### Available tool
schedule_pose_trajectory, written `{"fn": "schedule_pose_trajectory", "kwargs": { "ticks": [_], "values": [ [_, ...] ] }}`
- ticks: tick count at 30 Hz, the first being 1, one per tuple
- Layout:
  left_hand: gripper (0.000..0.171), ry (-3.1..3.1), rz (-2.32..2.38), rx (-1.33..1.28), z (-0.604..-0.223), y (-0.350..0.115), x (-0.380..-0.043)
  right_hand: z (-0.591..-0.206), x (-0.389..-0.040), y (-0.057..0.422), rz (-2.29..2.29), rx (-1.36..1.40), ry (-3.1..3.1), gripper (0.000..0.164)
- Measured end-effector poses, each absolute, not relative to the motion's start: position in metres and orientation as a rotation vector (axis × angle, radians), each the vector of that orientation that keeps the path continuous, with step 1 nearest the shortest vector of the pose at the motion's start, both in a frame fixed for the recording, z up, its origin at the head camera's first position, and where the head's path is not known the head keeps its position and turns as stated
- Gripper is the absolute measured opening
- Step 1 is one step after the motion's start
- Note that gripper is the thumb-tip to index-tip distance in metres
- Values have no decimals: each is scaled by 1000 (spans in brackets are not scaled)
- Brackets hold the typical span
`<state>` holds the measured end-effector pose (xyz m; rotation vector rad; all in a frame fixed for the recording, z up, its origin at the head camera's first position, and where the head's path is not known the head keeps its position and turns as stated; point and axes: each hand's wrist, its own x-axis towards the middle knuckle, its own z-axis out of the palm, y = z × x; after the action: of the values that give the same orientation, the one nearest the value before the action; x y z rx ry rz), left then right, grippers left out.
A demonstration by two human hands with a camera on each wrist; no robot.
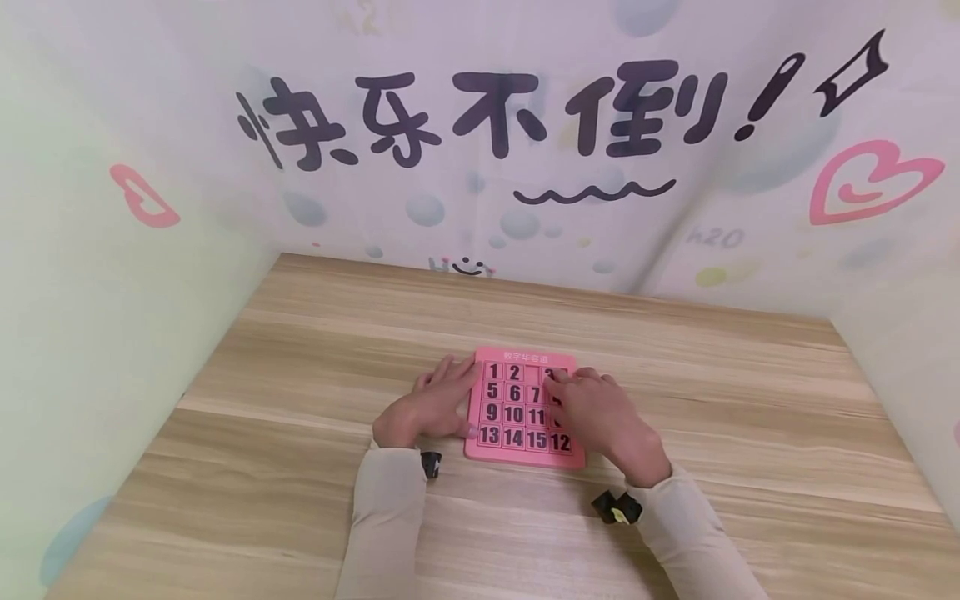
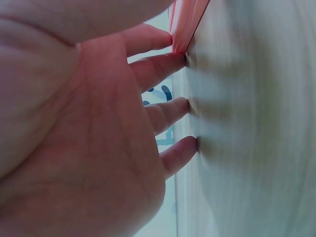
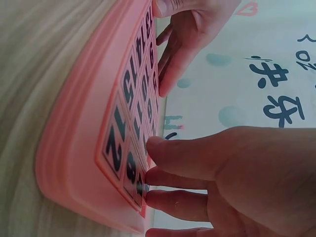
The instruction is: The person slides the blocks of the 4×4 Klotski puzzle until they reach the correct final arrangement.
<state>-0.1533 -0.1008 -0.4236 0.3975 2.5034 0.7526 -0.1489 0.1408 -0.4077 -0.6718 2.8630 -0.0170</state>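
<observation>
A pink sliding number puzzle [image 1: 525, 457] lies flat on the table, its black-numbered tiles facing up. One gap shows in the top row, between tiles 2 and 3. My left hand [image 1: 435, 406] rests along the puzzle's left side; its thumb touches the frame near tile 13. In the left wrist view, fairly straight fingers reach the puzzle's pink edge [image 2: 190, 22] and the tabletop. My right hand [image 1: 603, 417] lies over the right columns, partly hiding tiles 3, 4 and 8. The right wrist view has its extended thumb and fingertips touching the tiles beyond tile 12 [image 3: 114, 139].
The wood-grain table [image 1: 360, 317] extends around the puzzle on all sides. Behind it hangs a white printed backdrop [image 1: 487, 225] with large dark characters. A pale wall [image 1: 90, 317] bounds the left side. Black bands [image 1: 617, 507] show at the wrists.
</observation>
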Motion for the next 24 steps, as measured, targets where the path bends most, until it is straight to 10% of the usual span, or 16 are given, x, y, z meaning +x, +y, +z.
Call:
{"fn": "schedule_pose_trajectory", "kwargs": {
  "ticks": [24],
  "values": [
    [100, 2508, 742, 403, -423, -101, -153, -414, -146, 127, -92, -731, 2896, 53]
  ]
}}
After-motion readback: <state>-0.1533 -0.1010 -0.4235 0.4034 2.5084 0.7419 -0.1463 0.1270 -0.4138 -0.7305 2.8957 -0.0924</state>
